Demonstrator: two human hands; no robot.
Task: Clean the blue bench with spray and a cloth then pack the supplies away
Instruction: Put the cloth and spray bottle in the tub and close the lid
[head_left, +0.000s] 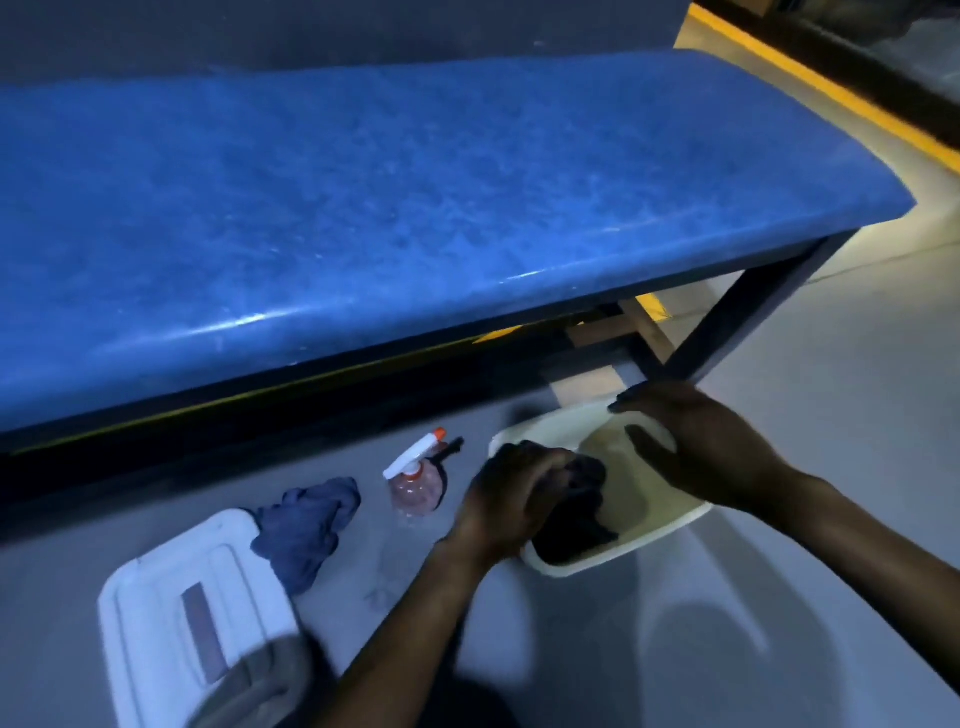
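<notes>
Wringing a dark cloth (576, 499) in the basin (675, 525) | left hand (511, 499) gripping cloth | right hand (696, 447) spread, fingers straight, steadying the rim | spray bottle (415, 480) waiting beside the bench (363, 208).

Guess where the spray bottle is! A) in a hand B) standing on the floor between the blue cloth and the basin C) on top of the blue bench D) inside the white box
B: the spray bottle stands upright on the floor, with the blue cloth to its left and the basin to its right, and neither hand touches it.
</notes>
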